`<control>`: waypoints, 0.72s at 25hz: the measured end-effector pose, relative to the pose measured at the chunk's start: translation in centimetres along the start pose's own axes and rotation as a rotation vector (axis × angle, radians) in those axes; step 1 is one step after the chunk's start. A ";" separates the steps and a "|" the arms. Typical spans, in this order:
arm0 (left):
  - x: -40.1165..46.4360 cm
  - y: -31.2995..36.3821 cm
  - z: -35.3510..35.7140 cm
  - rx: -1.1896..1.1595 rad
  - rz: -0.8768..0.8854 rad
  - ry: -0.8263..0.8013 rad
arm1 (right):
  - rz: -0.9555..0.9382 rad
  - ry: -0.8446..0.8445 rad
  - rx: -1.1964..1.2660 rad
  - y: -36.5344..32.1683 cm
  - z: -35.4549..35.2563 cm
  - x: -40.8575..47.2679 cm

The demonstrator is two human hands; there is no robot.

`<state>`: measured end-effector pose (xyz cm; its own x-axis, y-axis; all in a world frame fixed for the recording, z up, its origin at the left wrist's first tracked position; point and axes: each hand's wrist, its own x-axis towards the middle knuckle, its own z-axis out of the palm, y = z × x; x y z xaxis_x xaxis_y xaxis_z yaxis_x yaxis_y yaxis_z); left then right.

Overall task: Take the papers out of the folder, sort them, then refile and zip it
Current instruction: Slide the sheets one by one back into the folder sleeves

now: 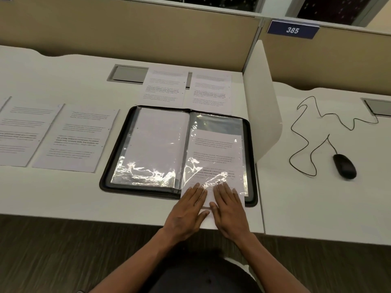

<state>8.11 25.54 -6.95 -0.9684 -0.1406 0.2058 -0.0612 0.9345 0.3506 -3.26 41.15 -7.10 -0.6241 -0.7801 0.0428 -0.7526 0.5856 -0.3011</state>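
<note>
A black zip folder [252,157] lies open on the white desk, with clear plastic sleeves on both sides. A printed sheet [213,153] sits partly inside the right sleeve, its lower end sticking out over the folder's front edge. My left hand [186,214] and my right hand [229,210] rest flat, side by side, on that protruding end, fingers pointing away from me. The left sleeve [156,142] holds a blank-looking page. Two printed sheets [165,87] [209,92] lie behind the folder, and two more [76,136] [23,132] lie to its left.
A white divider panel [262,98] stands just right of the folder. Beyond it lie a black mouse [344,166] and its looping cable [306,127]. A grey cable hatch [129,74] is set in the desk at the back. The desk's front edge [84,216] runs near my wrists.
</note>
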 end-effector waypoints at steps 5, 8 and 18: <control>0.1 0.6 -0.1 0.050 -0.033 0.023 | -0.001 0.063 0.057 0.3 -0.8 1.0; 0.5 0.6 0.1 0.070 -0.065 -0.034 | -0.015 0.097 0.029 0.2 -0.7 -0.4; 0.6 2.5 0.6 0.126 -0.197 -0.122 | -0.028 -0.137 -0.051 1.7 -1.6 -0.2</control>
<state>7.30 27.95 -6.48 -0.9564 -0.2906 0.0309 -0.2736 0.9275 0.2547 -4.80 42.68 -6.06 -0.5708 -0.8170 -0.0812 -0.7811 0.5709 -0.2530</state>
